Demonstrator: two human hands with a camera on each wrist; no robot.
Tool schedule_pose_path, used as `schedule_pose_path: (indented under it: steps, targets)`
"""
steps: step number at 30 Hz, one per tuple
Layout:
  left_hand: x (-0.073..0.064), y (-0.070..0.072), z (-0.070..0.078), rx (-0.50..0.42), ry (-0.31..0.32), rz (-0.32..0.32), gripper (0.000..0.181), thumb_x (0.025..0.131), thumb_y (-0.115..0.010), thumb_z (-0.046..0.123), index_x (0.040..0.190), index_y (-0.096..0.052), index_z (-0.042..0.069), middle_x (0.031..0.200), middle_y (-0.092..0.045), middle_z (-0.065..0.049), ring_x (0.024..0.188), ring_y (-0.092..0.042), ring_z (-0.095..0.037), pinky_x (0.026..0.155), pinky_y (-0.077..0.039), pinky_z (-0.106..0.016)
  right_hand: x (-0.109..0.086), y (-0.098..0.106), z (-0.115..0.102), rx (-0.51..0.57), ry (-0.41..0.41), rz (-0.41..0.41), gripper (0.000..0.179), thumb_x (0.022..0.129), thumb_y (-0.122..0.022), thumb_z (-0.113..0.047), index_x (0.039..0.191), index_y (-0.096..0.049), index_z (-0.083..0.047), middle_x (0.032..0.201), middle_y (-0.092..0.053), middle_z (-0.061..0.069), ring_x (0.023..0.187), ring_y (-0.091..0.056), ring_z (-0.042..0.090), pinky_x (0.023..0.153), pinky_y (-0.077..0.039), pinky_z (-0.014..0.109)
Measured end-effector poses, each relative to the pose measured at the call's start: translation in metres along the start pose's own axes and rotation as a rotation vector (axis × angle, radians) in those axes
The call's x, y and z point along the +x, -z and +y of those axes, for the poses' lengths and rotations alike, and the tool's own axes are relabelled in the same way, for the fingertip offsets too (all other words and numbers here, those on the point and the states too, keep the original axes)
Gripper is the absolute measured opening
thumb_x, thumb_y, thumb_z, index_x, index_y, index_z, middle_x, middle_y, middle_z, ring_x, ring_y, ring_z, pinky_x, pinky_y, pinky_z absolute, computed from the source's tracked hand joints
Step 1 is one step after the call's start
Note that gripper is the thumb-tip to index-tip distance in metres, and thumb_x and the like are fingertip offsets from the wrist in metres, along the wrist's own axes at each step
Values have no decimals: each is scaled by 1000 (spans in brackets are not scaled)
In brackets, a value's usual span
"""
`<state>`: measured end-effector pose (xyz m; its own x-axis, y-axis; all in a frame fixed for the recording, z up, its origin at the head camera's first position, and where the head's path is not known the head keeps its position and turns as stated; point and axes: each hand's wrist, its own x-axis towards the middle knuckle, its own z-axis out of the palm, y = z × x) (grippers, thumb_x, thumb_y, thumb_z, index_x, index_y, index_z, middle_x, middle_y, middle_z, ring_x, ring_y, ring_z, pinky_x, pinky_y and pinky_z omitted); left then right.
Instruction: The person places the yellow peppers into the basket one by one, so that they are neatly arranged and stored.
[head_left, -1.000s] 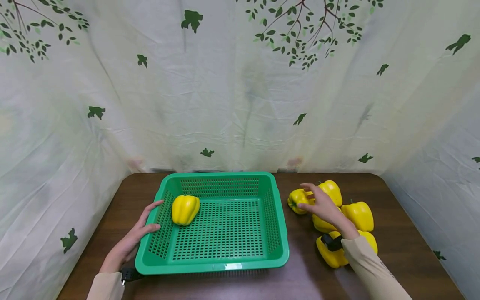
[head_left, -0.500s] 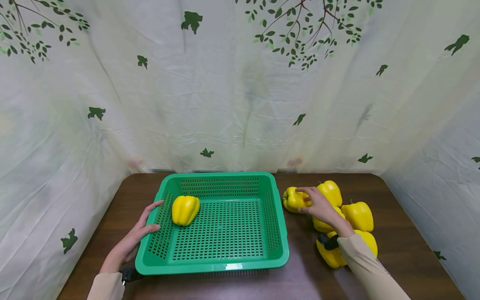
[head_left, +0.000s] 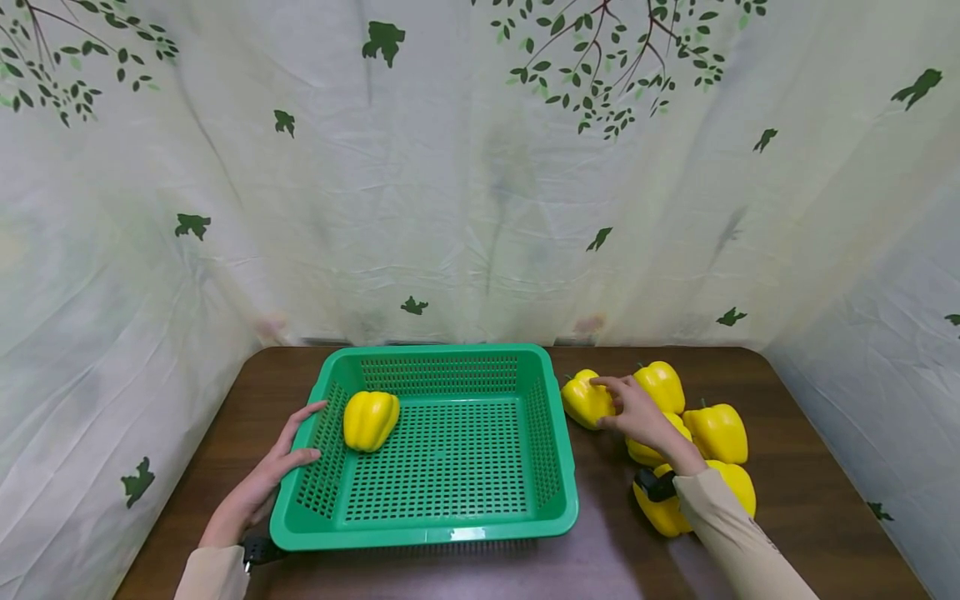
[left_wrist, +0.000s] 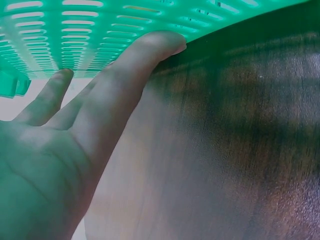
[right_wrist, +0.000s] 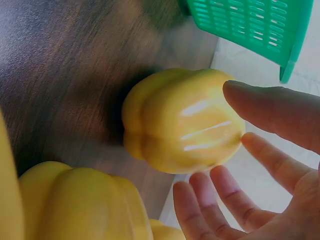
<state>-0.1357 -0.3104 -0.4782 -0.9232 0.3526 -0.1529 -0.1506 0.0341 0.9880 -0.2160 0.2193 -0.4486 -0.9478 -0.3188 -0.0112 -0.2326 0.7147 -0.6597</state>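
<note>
A green perforated plastic basket [head_left: 442, 527] stands on the dark table, one yellow bell pepper [head_left: 371, 421] lying inside near its left wall. My left hand [head_left: 277, 467] rests against the basket's left side, thumb and a finger over the rim; in the left wrist view other fingers [left_wrist: 120, 95] lie along the outer wall. Just right of the basket lies another yellow pepper [head_left: 585, 402], tilted. My right hand [head_left: 645, 412] touches it, thumb and fingertips around its near end. The right wrist view shows that pepper [right_wrist: 182, 120] right at the fingertips, the fingers fairly straight.
Several more yellow peppers [head_left: 718, 433] lie grouped under and behind the right forearm. A brown wooden table [head_left: 813, 517] bears everything. A pale curtain [head_left: 465, 183] with leaf prints hangs behind and at both sides.
The pepper at my right hand has shifted left toward the basket and turned, its stem end now facing the back left. The right hand moved slightly left. My left hand and the basket stayed put.
</note>
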Motion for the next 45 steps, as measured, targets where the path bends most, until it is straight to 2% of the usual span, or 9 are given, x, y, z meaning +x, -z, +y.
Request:
schedule_pose_path:
  steps: [5,8,15,22,28,36,45]
  targets:
    - [1,1,0,-5,10,3,64,98,-42,10,148,-10,35,149,2,-21,113,-47,-34,83,-50,-51,0,0,2,-26,25,-5,64,78,-74,-3,137,-48,-1,125,-42,29,101,-47,40,80,-44,49]
    - [1,1,0,-1,12,-1,64,99,-42,10,148,-10,35,149,3,-21,113,-47,-34,83,-50,-51,0,-1,2,-18,22,-22,67,78,-73,-2,139,-46,-2,132,-38,30,104,-50,42,83,-46,50]
    - [1,0,1,-5,22,1,64,98,-42,11,147,-10,36,149,4,-22,113,-46,-35,83,-49,-52,2,-3,2,20,-20,-36,77,78,-75,-1,145,-36,-4,128,-37,32,91,-55,37,74,-50,44]
    - [-1,0,0,4,13,17,64,98,-42,11,148,-11,36,150,4,-23,113,-46,-38,82,-50,-53,9,-6,1,5,-70,-44,90,75,-77,-4,150,-26,-10,122,-40,29,91,-48,35,74,-45,45]
    - [0,0,0,14,17,21,64,99,-43,11,148,-10,35,150,4,-23,114,-44,-38,83,-49,-52,15,-11,5,12,-62,-65,94,74,-77,-1,150,-24,-10,121,-42,28,95,-49,36,81,-45,51]
    - [1,0,2,-6,46,23,64,98,-43,13,148,-10,35,149,0,-19,114,-46,-35,85,-48,-51,17,-16,15,11,-37,-16,94,69,-79,3,146,-27,-9,123,-45,27,99,-49,37,85,-43,53]
    - [1,1,1,-12,39,14,64,98,-42,12,148,-10,35,148,0,-20,112,-47,-36,84,-49,-51,16,-12,16,-24,9,42,92,68,-82,-4,142,-27,-3,118,-49,26,97,-51,36,85,-44,53]
